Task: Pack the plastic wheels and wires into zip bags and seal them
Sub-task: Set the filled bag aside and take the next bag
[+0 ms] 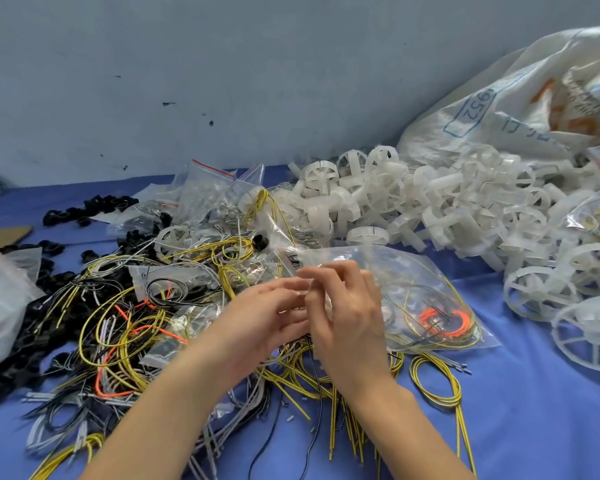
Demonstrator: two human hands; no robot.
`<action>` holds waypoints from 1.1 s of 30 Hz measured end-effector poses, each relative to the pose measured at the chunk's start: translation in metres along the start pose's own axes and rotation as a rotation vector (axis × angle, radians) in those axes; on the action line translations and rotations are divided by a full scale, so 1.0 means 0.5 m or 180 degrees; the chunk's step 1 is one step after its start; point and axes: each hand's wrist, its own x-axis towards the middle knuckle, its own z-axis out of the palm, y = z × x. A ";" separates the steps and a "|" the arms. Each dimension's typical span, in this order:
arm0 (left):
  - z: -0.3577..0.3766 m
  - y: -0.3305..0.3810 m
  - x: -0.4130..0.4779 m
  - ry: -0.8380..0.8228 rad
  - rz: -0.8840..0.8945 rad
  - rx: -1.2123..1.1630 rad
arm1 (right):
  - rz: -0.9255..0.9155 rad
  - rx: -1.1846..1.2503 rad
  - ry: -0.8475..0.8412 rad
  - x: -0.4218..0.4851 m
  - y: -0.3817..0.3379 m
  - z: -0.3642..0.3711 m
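Your left hand [274, 317] and right hand [347, 323] both pinch the mouth of the bag [423, 292], probably to press the zip closed. It lies mid-table with wires inside. Loose wires [118, 327] crowd the left and wheels [413, 202] the far right. The near right corner of the table [534, 417] gives you room.

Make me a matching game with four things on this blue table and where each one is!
Things:
1. zip bag
2. white wheels
3. black rings
4. big sack

Places:
A. left side of the table
B. far right, by the wall
C. heaped in front of the sack
D. between the left hand and right hand

Pairs: 1-D, 2-C, 3-A, 4-B
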 end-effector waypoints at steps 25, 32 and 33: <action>-0.338 -0.023 -0.052 0.3605 0.1464 0.2749 | 0.0814 -0.0403 -0.0813 -0.023 0.020 0.021; -0.362 -0.029 -0.062 0.3657 0.0656 0.3489 | 0.0690 -0.0444 -0.0717 -0.024 0.009 0.018; -0.346 -0.025 -0.059 0.3644 0.1003 0.3421 | 0.0687 -0.0419 -0.0702 -0.024 0.007 0.018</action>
